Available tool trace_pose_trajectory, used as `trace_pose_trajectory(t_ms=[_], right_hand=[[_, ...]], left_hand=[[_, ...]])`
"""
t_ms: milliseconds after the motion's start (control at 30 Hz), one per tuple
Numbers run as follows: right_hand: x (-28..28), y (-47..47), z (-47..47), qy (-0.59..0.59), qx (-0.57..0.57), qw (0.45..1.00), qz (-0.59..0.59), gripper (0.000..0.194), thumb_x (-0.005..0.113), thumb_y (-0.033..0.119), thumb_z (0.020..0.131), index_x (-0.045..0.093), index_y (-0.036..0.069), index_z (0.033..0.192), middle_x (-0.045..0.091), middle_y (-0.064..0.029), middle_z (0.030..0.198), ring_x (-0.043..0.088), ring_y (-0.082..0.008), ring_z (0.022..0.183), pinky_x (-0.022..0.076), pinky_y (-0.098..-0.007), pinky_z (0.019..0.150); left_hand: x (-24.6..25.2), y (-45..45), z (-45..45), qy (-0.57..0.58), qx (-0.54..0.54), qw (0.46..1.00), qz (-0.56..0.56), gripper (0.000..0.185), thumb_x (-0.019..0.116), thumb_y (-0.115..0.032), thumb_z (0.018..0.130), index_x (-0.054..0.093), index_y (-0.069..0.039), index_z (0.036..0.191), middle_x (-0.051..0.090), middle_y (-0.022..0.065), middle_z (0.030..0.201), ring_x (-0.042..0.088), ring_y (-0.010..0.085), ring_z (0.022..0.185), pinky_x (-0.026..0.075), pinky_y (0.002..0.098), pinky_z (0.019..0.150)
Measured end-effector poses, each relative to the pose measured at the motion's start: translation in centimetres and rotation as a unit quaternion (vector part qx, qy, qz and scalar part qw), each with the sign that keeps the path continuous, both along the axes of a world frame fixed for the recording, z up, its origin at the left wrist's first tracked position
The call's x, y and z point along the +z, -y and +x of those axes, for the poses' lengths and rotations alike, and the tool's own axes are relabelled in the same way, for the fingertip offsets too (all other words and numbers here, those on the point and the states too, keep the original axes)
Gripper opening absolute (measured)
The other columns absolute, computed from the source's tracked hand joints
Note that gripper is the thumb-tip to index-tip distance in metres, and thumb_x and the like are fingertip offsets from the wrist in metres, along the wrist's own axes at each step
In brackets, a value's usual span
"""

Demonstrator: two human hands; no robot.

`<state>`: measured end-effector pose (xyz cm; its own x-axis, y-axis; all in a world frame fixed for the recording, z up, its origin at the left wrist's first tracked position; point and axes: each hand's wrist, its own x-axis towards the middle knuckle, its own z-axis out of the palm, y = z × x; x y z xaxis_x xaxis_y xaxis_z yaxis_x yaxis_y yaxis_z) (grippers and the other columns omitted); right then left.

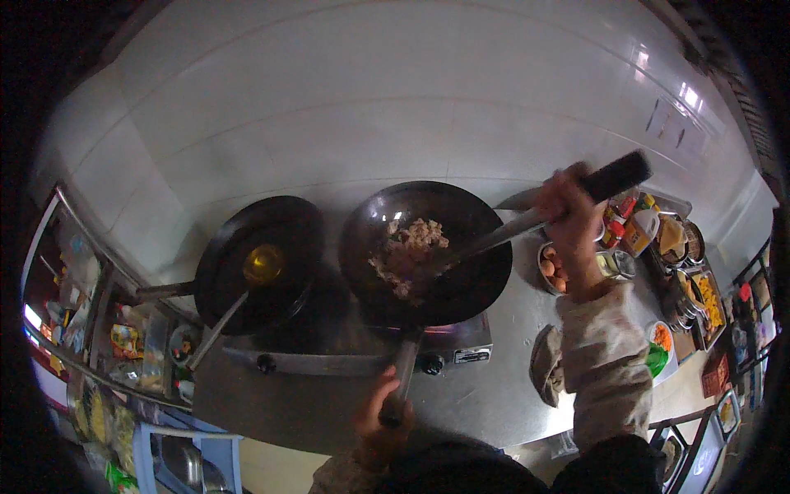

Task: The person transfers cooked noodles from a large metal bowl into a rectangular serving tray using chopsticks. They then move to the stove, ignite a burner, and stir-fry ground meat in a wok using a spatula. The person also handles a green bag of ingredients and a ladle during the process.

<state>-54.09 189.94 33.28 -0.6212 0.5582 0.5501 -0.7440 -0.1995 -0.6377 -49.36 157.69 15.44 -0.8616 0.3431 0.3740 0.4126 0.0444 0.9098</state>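
Observation:
My left hand [384,414] grips the handle [404,370] of a black wok [475,228] that sits on the right side of a two-burner gas stove [308,361]. Crumbled, browned food, likely minced meat [419,234], lies in the wok's bowl. Above and to the right, my right hand [566,200] is closed around a long metal-shafted utensil with a black grip [617,176]. Its lower end reaches into the meat and is too blurred to identify. A second wok [216,259] stands on the left burner with a pool of yellow oil [263,264] and a ladle [219,330] resting in it.
Right of the stove are a bowl of eggs [549,268], seasoning bottles [642,228], a tray of yellow cut food [710,302] and a plate with orange and green food [663,352]. A folded cloth [547,364] lies beside my right forearm. Tiled wall [370,123] rises behind the stove.

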Motion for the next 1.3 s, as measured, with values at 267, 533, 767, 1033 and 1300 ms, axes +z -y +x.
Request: trace_pose_trajectory(t_ms=[267, 533, 767, 1033, 1300], right_hand=[[3.1, -3.8, 1.2, 0.101, -0.042, 0.994, 0.005, 0.018, 0.057, 0.006, 0.081, 0.043, 0.009, 0.069, 0.042, -0.0007, 0.055, 0.038, -0.0111, 0.043, 0.0328, -0.0261, 0.042], [-0.8, -2.6, -3.2, -0.017, -0.093, 0.992, -0.081, 0.022, 0.062, 0.000, 0.077, 0.043, 0.010, 0.074, 0.039, -0.0011, 0.053, 0.036, -0.0124, 0.042, 0.0293, -0.0264, 0.042], [-2.9, 1.1, -2.9, 0.000, -0.026, 1.000, -0.005, 0.020, 0.063, 0.000, 0.075, 0.044, 0.008, 0.077, 0.046, -0.0025, 0.060, 0.043, -0.0132, 0.047, 0.0331, -0.0266, 0.042], [3.5, -3.3, 3.3, 0.042, 0.031, 0.994, 0.100, 0.016, 0.060, 0.003, 0.076, 0.045, 0.007, 0.077, 0.043, -0.0011, 0.057, 0.039, -0.0107, 0.045, 0.0314, -0.0261, 0.041], [-0.3, 0.0, -1.4, 0.079, 0.019, 0.972, 0.219, 0.018, 0.065, 0.002, 0.072, 0.049, 0.006, 0.077, 0.052, -0.0033, 0.064, 0.048, -0.0117, 0.053, 0.0374, -0.0255, 0.047]], left_hand=[[0.7, -0.6, -0.2, -0.091, 0.012, 0.996, -0.015, 0.035, 0.067, -0.006, 0.071, 0.057, 0.002, 0.103, 0.057, 0.0220, 0.114, 0.056, 0.0323, 0.107, 0.045, 0.0387, 0.091], [0.5, 0.1, 0.0, -0.088, 0.005, 0.993, -0.080, 0.039, 0.067, -0.002, 0.074, 0.053, 0.001, 0.110, 0.049, 0.0212, 0.125, 0.050, 0.0303, 0.115, 0.042, 0.0401, 0.093], [0.2, -0.6, 0.0, -0.090, 0.018, 0.996, -0.020, 0.038, 0.067, -0.004, 0.070, 0.056, 0.002, 0.106, 0.056, 0.0223, 0.115, 0.055, 0.0321, 0.108, 0.045, 0.0384, 0.091], [0.8, -0.1, -0.2, -0.073, 0.022, 0.997, -0.023, 0.037, 0.067, -0.002, 0.069, 0.057, 0.001, 0.104, 0.056, 0.0215, 0.115, 0.055, 0.0316, 0.109, 0.045, 0.0379, 0.091], [0.5, -0.4, 0.0, -0.064, 0.030, 0.997, -0.028, 0.035, 0.067, -0.004, 0.069, 0.057, 0.001, 0.103, 0.057, 0.0205, 0.115, 0.056, 0.0321, 0.108, 0.045, 0.0380, 0.091]])
